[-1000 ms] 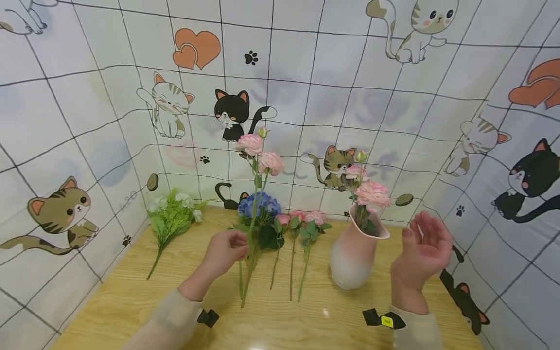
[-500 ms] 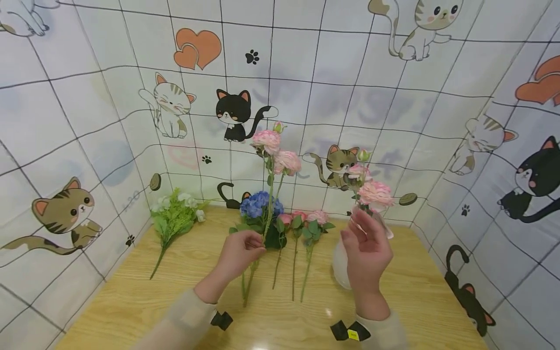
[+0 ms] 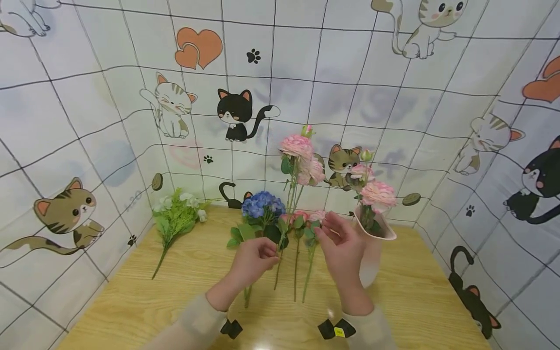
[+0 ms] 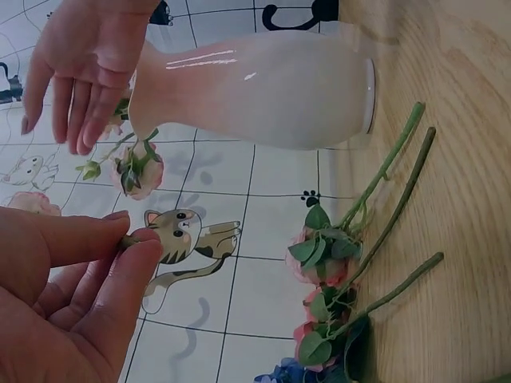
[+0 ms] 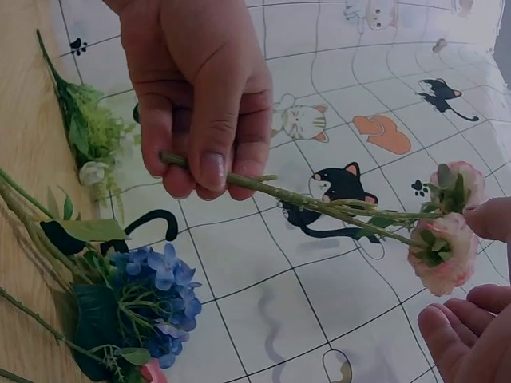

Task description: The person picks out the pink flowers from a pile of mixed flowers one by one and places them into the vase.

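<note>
Toward the right edge of the yellow wooden table [image 3: 420, 287] stands a flared pink-and-white vase [image 4: 263, 92]; left hand [image 3: 250, 262] pinches a green-stemmed pink flower spray [image 3: 298, 147], right hand [image 3: 344, 248] spread nearby

Head view looks down, closer wrist views inward, sharing hydrangea [image 3: 263, 204].

In the head view the right hand [image 3: 342, 249] partly hides the vase [image 3: 372, 258]; the bottom edge crops both sleeves [image 3: 192, 322].
</note>
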{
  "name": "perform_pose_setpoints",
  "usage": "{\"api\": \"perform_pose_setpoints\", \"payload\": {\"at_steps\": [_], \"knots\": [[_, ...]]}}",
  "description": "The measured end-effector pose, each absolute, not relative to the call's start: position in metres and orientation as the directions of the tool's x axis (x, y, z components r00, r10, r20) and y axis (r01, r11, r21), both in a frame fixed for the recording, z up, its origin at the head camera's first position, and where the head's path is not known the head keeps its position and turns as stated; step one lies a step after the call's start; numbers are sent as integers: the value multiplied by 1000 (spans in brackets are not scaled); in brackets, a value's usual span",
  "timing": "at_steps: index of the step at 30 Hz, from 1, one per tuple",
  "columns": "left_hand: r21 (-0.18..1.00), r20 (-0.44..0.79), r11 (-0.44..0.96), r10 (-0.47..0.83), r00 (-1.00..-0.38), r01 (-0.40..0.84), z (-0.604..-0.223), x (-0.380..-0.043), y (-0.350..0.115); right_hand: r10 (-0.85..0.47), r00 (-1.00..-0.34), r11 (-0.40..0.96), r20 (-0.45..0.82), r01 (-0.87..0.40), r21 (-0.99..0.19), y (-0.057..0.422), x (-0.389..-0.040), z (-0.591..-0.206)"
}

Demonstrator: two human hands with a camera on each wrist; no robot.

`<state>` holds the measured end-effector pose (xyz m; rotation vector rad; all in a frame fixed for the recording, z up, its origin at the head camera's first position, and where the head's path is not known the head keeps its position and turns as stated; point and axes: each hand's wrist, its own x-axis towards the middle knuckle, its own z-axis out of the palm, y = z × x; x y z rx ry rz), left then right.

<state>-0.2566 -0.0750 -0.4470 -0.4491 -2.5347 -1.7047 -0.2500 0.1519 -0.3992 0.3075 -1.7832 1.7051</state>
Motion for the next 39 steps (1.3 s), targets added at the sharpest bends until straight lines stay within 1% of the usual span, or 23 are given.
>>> {"api": "perform_pose_setpoints", "payload": {"at_steps": [5,9,13,16,21,26,34,39], "knots": [[887,210,363,234,-949,286,-451,-253,-69,212,-851,134,480,-461,-877,146,-252,-410],[882,214,363,257,-942,300,-454,-249,-63,167,-897,102,408,-396,-912,142,-256,-416],[877,223,359,282,-933,318,-459,-247,-57,163,-908,113,387,-372,-921,140,-259,-420],[874,236,357,278,-931,328,-461,-245,-54,159,-909,127,386,-369,-921,139,-259,-421],[864,251,374,258,-933,337,-465,-242,-49,152,-922,103,356,-344,-933,133,-259,-423],[828,287,408,278,-917,384,-469,-239,-44,119,-940,77,318,-311,-947,130,-256,-424],[832,281,400,293,-914,384,-469,-235,-42,84,-956,29,282,-280,-959,134,-256,-423],[841,290,382,280,-915,383,-472,-235,-40,118,-964,3,236,-238,-971,136,-257,-420]]}}
